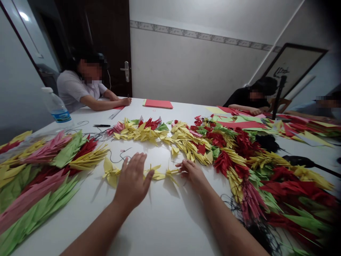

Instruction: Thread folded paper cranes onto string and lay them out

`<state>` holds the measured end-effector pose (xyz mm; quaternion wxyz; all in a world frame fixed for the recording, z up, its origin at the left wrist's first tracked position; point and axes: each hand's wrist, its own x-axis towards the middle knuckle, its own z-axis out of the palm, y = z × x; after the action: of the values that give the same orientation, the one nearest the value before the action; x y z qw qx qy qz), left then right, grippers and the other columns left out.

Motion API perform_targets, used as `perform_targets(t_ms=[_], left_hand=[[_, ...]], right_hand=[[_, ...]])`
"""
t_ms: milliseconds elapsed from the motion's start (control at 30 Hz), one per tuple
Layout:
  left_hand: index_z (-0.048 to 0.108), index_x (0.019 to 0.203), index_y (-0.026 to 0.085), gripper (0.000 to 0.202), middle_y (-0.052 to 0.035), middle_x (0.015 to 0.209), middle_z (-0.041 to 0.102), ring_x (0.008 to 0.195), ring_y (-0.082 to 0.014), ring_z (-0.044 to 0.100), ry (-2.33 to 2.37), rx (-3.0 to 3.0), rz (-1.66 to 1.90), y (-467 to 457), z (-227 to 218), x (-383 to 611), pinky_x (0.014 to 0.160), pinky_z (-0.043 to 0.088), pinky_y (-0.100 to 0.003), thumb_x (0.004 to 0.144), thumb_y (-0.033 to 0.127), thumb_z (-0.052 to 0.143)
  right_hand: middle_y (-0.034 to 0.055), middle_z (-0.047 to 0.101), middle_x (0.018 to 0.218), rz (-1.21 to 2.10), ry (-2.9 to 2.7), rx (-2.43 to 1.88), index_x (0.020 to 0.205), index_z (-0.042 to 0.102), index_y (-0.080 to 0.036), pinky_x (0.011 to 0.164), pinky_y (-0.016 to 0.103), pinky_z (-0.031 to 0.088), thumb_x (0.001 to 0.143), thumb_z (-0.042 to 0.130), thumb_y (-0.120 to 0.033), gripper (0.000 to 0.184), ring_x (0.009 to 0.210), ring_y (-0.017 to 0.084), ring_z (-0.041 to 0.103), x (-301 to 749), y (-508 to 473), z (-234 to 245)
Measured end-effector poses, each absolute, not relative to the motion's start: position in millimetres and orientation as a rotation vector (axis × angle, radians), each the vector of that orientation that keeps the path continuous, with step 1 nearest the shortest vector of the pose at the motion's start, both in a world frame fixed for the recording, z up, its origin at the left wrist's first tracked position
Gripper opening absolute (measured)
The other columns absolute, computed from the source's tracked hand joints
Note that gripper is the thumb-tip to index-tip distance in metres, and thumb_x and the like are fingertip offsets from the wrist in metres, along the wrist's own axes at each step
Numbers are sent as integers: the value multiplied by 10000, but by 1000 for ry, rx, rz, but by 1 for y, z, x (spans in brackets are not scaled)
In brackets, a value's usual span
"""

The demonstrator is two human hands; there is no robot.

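Observation:
A short string of yellow folded paper cranes (160, 174) lies on the white table (165, 220) in front of me. My left hand (133, 179) rests flat on the middle of that string, fingers stretched and slightly apart. My right hand (192, 172) has its fingers curled and pinched at the string's right end, on a yellow crane (173, 172). A thin dark thread (119, 156) curls on the table just beyond my left hand.
Stacked crane strings in pink, green, yellow and red (39, 170) fill the left; a long mixed pile (239, 160) runs across the right. A water bottle (57, 108), a black pen (101, 125) and red paper sheets (158, 103) lie further back. Three people sit at the far side.

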<state>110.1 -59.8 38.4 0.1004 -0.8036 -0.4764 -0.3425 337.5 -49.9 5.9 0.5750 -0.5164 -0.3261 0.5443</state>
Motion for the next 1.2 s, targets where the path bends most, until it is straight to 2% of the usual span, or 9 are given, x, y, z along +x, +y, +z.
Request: perform_targets(t_ms=[167,267,333,400,533,633,733,1000,1200], left_hand=[[495,1013,179,316,-84,1017,555,1030,-219,495,-1607,-2153,-1216,-53,68,33,944,360,-385,860,388,313],[488,952,195,330,-75,916,573,884,-226,548,-1941,-2095,-1032,-42,55,-4,834,424,-385,830,447,313],[495,948,190,381,-66,846,594,778,-219,579,-2231,-2170,-810,-36,45,-14,695,456,-349,825,487,291],[504,947,182,445,-65,823,599,760,-224,587,-2315,-2215,-683,-33,41,-17,664,449,-335,807,543,283],[494,1032,180,534,-93,940,614,834,-249,597,-2375,-2267,-587,-32,39,-20,702,450,-350,770,609,311],[383,1192,186,656,-122,1097,574,891,-252,599,-2397,-2423,-529,-33,33,-28,748,456,-349,717,638,404],[319,1230,198,724,-121,1146,542,923,-244,597,-2382,-2582,-490,-33,28,-32,768,460,-329,675,638,467],[354,1197,155,585,-74,966,624,833,-198,599,-2309,-2678,-574,-28,29,-23,731,451,-293,747,526,395],[547,951,162,421,-36,787,669,681,-179,609,-2308,-2442,-826,-23,30,-15,609,447,-252,717,471,382]], right_hand=[[-1,575,581,1033,-913,-1310,592,563,-170,391,209,314,581,651,-572,412,444,79,433,343,-45,-2],[-39,455,433,917,-951,-1378,583,573,-170,389,213,283,610,599,-616,448,388,73,372,346,-42,-7],[-41,447,429,883,-943,-1392,593,577,-170,394,211,284,624,588,-617,448,387,72,370,348,-41,-9],[-34,468,452,879,-920,-1383,594,575,-170,395,208,291,620,598,-609,441,398,74,381,348,-41,-9],[-26,478,458,889,-890,-1384,594,577,-168,394,213,300,610,627,-582,418,402,81,389,348,-42,-9],[-29,469,446,892,-890,-1386,597,576,-171,399,214,307,623,628,-564,398,401,82,386,348,-42,-9],[-22,480,459,892,-887,-1369,596,572,-176,395,216,312,627,635,-545,376,410,88,398,348,-42,-9],[-18,475,431,888,-879,-1374,572,573,-171,382,223,302,591,645,-573,409,398,89,397,348,-41,-10],[0,526,506,883,-835,-1334,573,558,-182,376,222,310,594,668,-518,354,420,91,415,348,-41,-8]])
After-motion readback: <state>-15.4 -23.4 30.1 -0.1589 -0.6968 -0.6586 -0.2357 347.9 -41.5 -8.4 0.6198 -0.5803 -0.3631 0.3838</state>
